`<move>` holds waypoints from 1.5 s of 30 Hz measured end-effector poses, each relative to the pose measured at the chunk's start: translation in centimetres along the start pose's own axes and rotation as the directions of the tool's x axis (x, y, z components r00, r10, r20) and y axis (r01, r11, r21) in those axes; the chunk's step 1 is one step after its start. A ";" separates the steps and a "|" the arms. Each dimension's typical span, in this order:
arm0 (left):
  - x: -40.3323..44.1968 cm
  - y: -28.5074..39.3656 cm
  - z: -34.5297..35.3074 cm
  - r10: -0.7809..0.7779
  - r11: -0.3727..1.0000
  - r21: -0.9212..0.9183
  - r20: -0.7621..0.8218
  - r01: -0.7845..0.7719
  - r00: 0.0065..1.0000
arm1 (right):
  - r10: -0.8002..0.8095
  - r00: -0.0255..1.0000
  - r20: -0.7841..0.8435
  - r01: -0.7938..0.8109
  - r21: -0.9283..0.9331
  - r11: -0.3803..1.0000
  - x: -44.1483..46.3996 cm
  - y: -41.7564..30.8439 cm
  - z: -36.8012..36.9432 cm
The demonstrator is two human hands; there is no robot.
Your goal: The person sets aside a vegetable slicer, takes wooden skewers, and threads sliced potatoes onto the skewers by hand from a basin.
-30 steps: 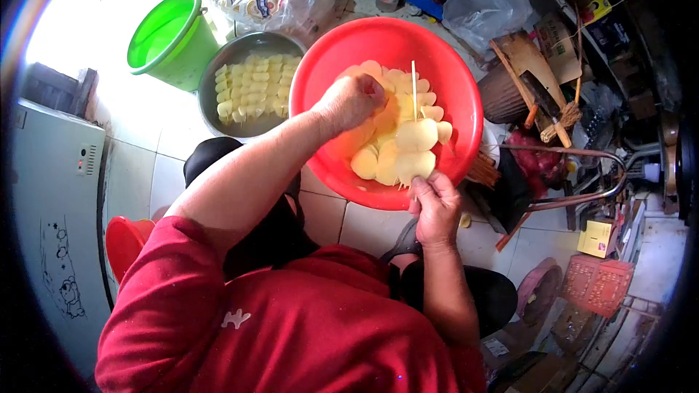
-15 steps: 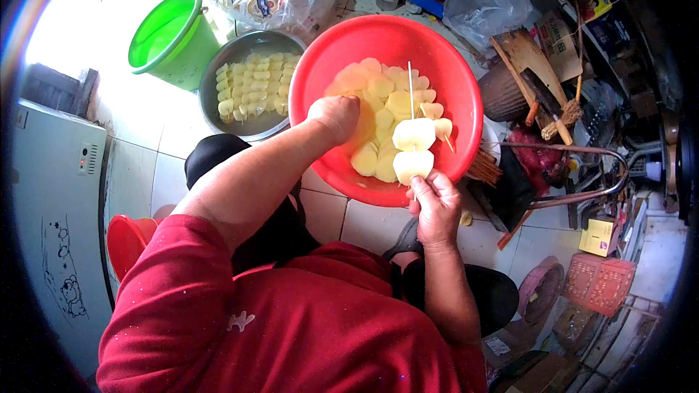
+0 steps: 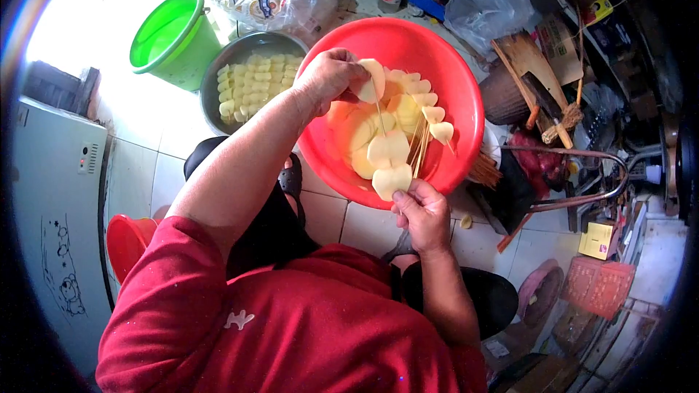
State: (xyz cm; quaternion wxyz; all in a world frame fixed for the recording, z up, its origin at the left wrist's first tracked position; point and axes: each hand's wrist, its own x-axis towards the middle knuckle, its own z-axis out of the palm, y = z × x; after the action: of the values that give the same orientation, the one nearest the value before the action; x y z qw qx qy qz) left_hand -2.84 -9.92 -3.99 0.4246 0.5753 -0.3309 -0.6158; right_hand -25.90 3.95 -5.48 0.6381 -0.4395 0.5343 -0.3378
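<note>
1. Fingers of the left hand pinch a pale slice at the skewer top.
2. Right hand, lower, closes around its bottom slice.
3. Skewer slants above the red basin.

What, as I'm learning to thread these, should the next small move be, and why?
Probably slide the pale slice in the left hand down the skewer: it sits at the upper end, bare stick shows between it and the lower slices, and the right hand grips the bottom.
</note>
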 end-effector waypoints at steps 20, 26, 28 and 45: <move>0.1 0.0 -0.2 0.221 0.962 -0.146 -0.089 -0.232 0.971 | 0.034 0.999 0.002 -0.034 0.066 0.997 -0.3 -0.1 -0.2; -1.1 0.1 0.7 0.138 0.979 -0.149 -0.031 -0.141 0.990 | -0.053 0.997 -0.049 0.053 -0.002 0.999 -0.4 0.4 0.1; -1.4 0.1 1.2 0.120 0.975 -0.181 -0.070 -0.131 0.990 | -0.064 0.997 -0.046 0.065 0.010 0.998 -0.3 0.2 0.3; -1.1 0.3 0.7 -0.042 0.998 -0.043 0.064 0.045 0.997 | -0.069 0.997 -0.042 0.070 0.044 0.997 -0.7 0.6 0.7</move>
State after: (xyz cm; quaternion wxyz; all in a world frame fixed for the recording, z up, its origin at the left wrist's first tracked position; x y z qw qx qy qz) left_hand -3.54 -9.10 -3.11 0.4129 0.5531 -0.3179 -0.6500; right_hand -25.38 4.99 -5.72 0.6248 -0.4363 0.5237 -0.3807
